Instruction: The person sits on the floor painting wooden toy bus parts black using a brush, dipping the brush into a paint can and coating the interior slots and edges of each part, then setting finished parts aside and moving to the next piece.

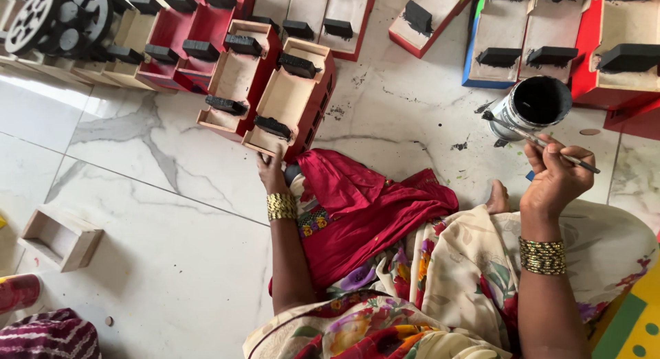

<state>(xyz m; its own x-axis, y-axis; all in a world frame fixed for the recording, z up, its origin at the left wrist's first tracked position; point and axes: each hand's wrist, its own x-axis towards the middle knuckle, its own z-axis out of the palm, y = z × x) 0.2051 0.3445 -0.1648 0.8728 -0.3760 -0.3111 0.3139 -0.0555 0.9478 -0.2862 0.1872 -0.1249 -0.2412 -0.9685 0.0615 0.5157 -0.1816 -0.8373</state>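
- The left hand grips the near end of a small wooden box, red outside and bare wood inside; its fingers are curled around the box's bottom edge, closed on it.
- The right hand pinches a thin brush between thumb and fingers, clenched on the handle. The bristle end lies just beside the rim of a paint can that stands on the floor a little beyond the fingertips and is black inside.
- The box lies on the marble floor with its long axis running away from the left fingers, tilted slightly to the right, open side up. A black block sits at each end, one just above the fingers and one at the far end.
- A twin box lies touching it on the left side, pointing the same way, also with black blocks.
- Judged from the floor, much of the painting looks done: rows of boxes beyond both hands already carry black blocks (red, blue and bare-wood ones alike).
- One bare box sits well apart, far left of the left fingers, with no red and no black block showing, so it seems still untreated.
- The brush's long axis runs from the right fingers up and left toward the can, with its handle tip sticking out to the right.
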